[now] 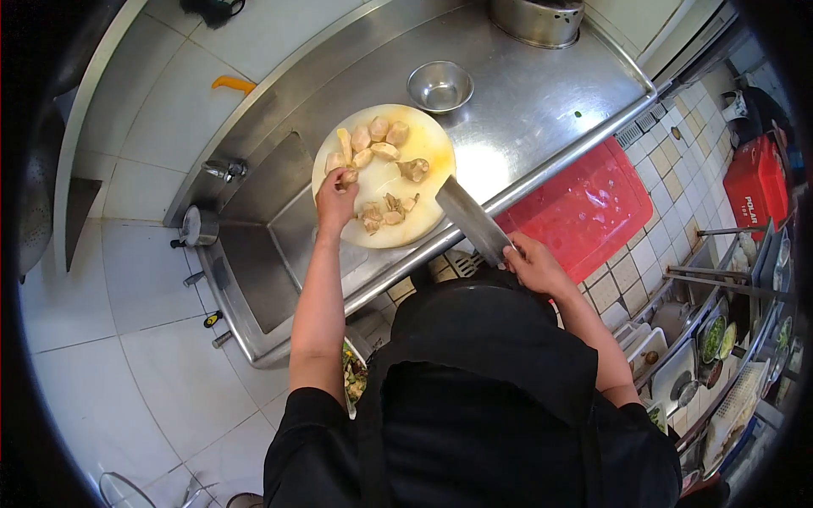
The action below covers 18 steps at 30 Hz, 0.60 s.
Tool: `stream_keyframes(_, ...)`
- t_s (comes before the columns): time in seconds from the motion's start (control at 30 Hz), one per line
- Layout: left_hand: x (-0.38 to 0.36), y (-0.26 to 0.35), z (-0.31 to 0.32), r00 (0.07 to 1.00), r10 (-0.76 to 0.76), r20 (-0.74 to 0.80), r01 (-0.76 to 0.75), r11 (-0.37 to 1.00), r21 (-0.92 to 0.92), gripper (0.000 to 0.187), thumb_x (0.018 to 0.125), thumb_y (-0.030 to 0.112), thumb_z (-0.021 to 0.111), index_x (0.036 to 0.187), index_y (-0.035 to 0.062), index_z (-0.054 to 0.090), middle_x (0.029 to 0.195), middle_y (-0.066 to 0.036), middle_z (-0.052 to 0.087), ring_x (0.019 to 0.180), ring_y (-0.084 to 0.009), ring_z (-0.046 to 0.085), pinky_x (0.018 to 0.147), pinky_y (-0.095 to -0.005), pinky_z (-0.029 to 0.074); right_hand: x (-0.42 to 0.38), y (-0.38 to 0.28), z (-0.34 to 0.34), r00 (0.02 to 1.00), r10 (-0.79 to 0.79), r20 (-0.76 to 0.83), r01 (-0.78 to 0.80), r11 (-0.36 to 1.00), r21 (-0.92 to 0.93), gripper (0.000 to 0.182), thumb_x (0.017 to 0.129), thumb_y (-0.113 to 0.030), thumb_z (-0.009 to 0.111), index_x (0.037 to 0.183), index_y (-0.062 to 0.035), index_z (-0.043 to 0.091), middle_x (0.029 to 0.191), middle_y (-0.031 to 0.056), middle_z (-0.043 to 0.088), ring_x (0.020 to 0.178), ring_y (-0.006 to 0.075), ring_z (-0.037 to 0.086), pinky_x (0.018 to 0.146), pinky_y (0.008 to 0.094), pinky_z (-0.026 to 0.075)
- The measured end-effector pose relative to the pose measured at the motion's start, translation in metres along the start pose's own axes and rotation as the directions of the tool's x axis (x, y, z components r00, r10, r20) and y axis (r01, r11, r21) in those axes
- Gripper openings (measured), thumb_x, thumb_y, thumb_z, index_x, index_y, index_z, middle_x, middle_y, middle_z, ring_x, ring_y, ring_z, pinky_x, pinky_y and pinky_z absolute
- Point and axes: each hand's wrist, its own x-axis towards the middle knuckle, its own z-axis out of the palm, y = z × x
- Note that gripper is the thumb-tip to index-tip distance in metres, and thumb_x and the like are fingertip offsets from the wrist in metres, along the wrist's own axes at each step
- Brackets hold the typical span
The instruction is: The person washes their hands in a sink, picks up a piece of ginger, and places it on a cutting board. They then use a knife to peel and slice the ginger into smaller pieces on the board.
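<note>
A round white cutting board lies across the steel sink's edge, bearing pale, knobbly root pieces that look like ginger. My left hand is over the board's left side, fingers pinched on a small ginger piece. Gripped in my right hand is a cleaver, its blade reaching to the board's right edge. Smooth peeled pieces sit along the far side of the board. A larger knob rests at the right, and trimmed scraps form a small heap near the front.
Behind the board stand a steel bowl and a steel pot on the counter. The sink basin and tap are to the left. A red tub is below the counter's front edge. Food containers line the right.
</note>
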Motion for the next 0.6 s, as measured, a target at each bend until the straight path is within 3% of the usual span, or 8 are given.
stream_keyframes(0.07,-0.010,-0.003,-0.005,0.999,0.050,-0.015,-0.048,0.991,0.122,0.046,0.083,0.010,0.074,0.129,0.0100,0.067,0.119,-0.013,0.070,0.104,-0.0267,0.069,0.093,-0.0384,0.054,0.010,0.004,0.004,0.963,0.225,0.150,-0.262,0.916,0.305,0.017,0.105,-0.020,0.053,0.109,-0.0047,0.057,0.070,0.0073,0.057,0.053,0.0193,0.059,0.052,0.0368,0.047)
stream_keyframes(0.1,-0.015,-0.008,-0.007,0.994,0.106,-0.019,-0.099,0.966,0.238,0.047,0.084,0.011,0.075,0.130,0.0099,0.067,0.125,-0.014,0.068,0.109,-0.0278,0.067,0.095,-0.0386,0.053,0.012,0.008,0.007,0.961,0.225,0.164,-0.266,0.915,0.303,0.017,0.105,-0.020,0.053,0.109,-0.0047,0.057,0.070,0.0073,0.057,0.053,0.0193,0.059,0.052,0.0368,0.047)
stream_keyframes(0.17,-0.023,-0.019,0.004,0.988,0.149,-0.041,-0.140,0.978,0.157,0.049,0.083,0.011,0.075,0.132,0.0105,0.065,0.129,-0.014,0.066,0.114,-0.0296,0.065,0.099,-0.0392,0.052,0.018,0.015,0.014,0.956,0.213,0.200,-0.279,0.867,0.413,0.017,0.107,-0.020,0.049,0.108,-0.0031,0.054,0.069,0.0022,0.050,0.047,0.0103,0.051,0.044,0.0303,0.043)
stream_keyframes(0.27,-0.049,-0.011,0.016,0.980,0.169,-0.105,-0.155,0.980,0.126,0.055,0.087,0.016,0.073,0.139,0.0058,0.058,0.136,-0.020,0.061,0.126,-0.0351,0.059,0.108,-0.0415,0.046,0.021,0.008,0.023,0.940,0.247,0.237,-0.325,0.861,0.392,0.019,0.107,-0.020,0.049,0.113,-0.0023,0.053,0.069,0.0044,0.053,0.046,0.0126,0.052,0.043,0.0310,0.044)
stream_keyframes(0.33,-0.065,-0.009,0.028,0.952,-0.038,-0.303,0.068,0.994,0.089,0.059,0.093,0.024,0.069,0.143,-0.0006,0.050,0.142,-0.024,0.056,0.133,-0.0374,0.053,0.113,-0.0424,0.041,0.023,-0.004,0.033,0.936,0.273,0.222,-0.341,0.861,0.378,0.021,0.107,-0.020,0.049,0.115,-0.0020,0.054,0.069,0.0051,0.053,0.046,0.0129,0.052,0.044,0.0312,0.044)
stream_keyframes(0.4,-0.080,-0.005,0.043,0.972,-0.048,-0.230,0.066,0.996,0.067,0.068,0.096,0.037,0.067,0.144,-0.0058,0.046,0.147,-0.028,0.049,0.140,-0.0411,0.044,0.119,-0.0467,0.032,0.027,-0.010,0.042,0.934,0.292,0.205,-0.349,0.866,0.357,0.022,0.107,-0.021,0.049,0.117,-0.0017,0.054,0.070,0.0058,0.054,0.046,0.0132,0.053,0.044,0.0314,0.044)
stream_keyframes(0.47,-0.091,0.004,0.058,0.983,0.094,-0.155,-0.051,0.963,0.263,0.079,0.094,0.046,0.069,0.146,-0.0063,0.042,0.152,-0.032,0.040,0.145,-0.0452,0.033,0.123,-0.0519,0.022,0.034,-0.009,0.060,0.934,0.283,0.217,-0.344,0.877,0.335,0.025,0.106,-0.021,0.050,0.120,-0.0010,0.055,0.071,0.0081,0.057,0.046,0.0143,0.054,0.045,0.0329,0.045)
stream_keyframes(0.6,-0.095,0.028,0.069,0.992,0.075,-0.105,-0.046,0.966,0.256,0.088,0.092,0.054,0.069,0.149,-0.0049,0.038,0.155,-0.034,0.033,0.145,-0.0483,0.029,0.121,-0.0536,0.024,0.043,-0.015,0.093,0.941,0.278,0.195,-0.326,0.900,0.291,0.026,0.105,-0.021,0.051,0.120,-0.0005,0.055,0.070,0.0096,0.059,0.046,0.0154,0.055,0.045,0.0346,0.046)
